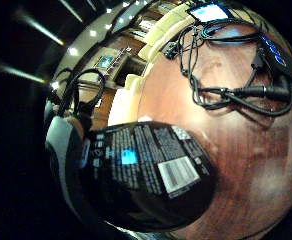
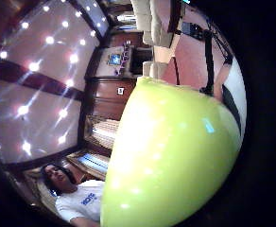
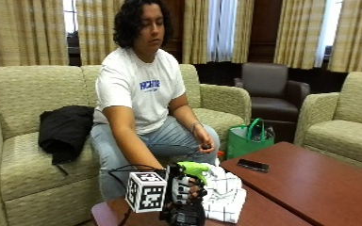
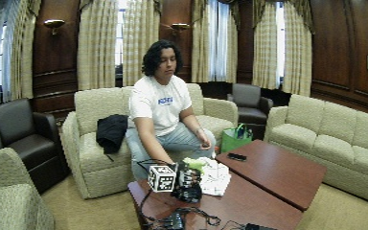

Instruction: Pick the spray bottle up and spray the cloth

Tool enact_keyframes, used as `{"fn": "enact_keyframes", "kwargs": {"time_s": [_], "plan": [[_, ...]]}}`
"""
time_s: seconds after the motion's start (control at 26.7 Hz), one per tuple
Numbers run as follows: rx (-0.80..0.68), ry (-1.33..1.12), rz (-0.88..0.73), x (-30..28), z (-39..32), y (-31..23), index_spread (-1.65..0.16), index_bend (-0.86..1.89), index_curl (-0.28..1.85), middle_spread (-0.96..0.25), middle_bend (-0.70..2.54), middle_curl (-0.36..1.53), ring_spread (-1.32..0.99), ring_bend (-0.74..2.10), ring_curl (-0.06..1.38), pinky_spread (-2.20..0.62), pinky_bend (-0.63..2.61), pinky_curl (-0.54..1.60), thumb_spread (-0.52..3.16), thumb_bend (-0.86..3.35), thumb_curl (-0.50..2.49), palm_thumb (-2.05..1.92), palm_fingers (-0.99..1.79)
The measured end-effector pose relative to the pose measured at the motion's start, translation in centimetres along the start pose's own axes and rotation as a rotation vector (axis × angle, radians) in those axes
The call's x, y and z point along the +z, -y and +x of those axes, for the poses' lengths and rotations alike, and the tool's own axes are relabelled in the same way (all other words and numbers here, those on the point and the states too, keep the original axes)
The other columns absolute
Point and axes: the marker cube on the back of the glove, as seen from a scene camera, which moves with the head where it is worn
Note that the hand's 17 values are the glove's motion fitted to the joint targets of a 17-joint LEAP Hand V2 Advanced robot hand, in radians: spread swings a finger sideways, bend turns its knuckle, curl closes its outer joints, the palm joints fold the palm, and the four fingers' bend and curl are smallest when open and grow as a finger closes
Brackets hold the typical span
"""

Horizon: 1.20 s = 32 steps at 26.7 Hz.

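Spray bottle: dark, glossy body with a printed label and barcode, lime-green rounded trigger head on top. It stands upright at the near end of the wooden desk, directly in front of the seated person.

Right hand: gloved in black, fingers curled round the bottle's neck and upper body just below the green head; forearm reaches down and forward from the person's shoulder. The little-finger-side palm view is filled by the bottle's dark label; the thumb-side palm view by the smooth green head.

Cloth: white with a thin dark check, soft and crumpled into a heap, lying on the desk at 3 o'clock of the bottle, touching or just beside it.

Black phone: flat on the desk, at 2 o'clock of the cloth, apart from it.

Green bag: on the floor beside the sofa, beyond the desk.
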Motion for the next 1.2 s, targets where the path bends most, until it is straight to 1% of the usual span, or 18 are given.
{"fn": "enact_keyframes", "kwargs": {"time_s": [0.11,0.22,0.37,0.64,0.67,0.71,0.86,1.05,1.2], "plan": [[-0.011,0.007,0.051,-0.1,-0.2,0.0,-0.29,0.23,0.41,-0.19,0.42,0.46,-0.23,0.42,0.37,-0.15,0.23,0.34,0.57,-0.02,0.56,1.0,1.3],[-0.025,0.004,0.082,-0.2,-0.1,-0.2,-0.28,0.18,0.41,-0.19,0.36,0.45,-0.22,0.56,0.41,-0.22,0.31,0.36,0.53,-0.03,0.59,1.0,1.39],[-0.03,-0.006,0.093,-0.1,-0.1,-0.6,-0.28,0.13,0.4,-0.19,0.52,0.5,-0.2,0.61,0.44,-0.26,0.35,0.37,0.52,-0.04,0.6,0.98,1.43],[-0.022,-0.011,0.171,-1.1,-0.3,-0.9,-0.28,0.25,0.45,-0.18,0.6,0.54,-0.2,0.65,0.46,-0.3,0.36,0.39,0.46,-0.04,0.64,0.93,1.45],[-0.022,-0.006,0.174,-1.3,-0.6,-1.0,-0.27,0.32,0.48,-0.18,0.6,0.54,-0.21,0.65,0.47,-0.3,0.35,0.38,0.42,-0.04,0.65,0.93,1.47],[-0.021,0.0,0.171,-1.5,-0.9,-1.0,-0.27,0.33,0.48,-0.18,0.6,0.54,-0.21,0.65,0.47,-0.3,0.35,0.38,0.4,-0.04,0.65,0.93,1.47],[-0.029,-0.023,0.101,-3.0,-3.3,-1.0,-0.26,0.36,0.51,-0.18,0.63,0.55,-0.21,0.67,0.48,-0.32,0.37,0.39,0.35,-0.03,0.67,0.93,1.45],[-0.099,-0.208,-0.055,-4.8,-7.9,-1.3,-0.25,0.38,0.53,-0.17,0.65,0.55,-0.22,0.69,0.48,-0.32,0.39,0.39,0.32,-0.03,0.7,0.92,1.43],[-0.142,-0.345,-0.198,-4.6,-11.0,-2.1,-0.25,0.39,0.55,-0.18,0.66,0.56,-0.22,0.7,0.49,-0.32,0.4,0.39,0.3,-0.03,0.71,0.92,1.42]]}}
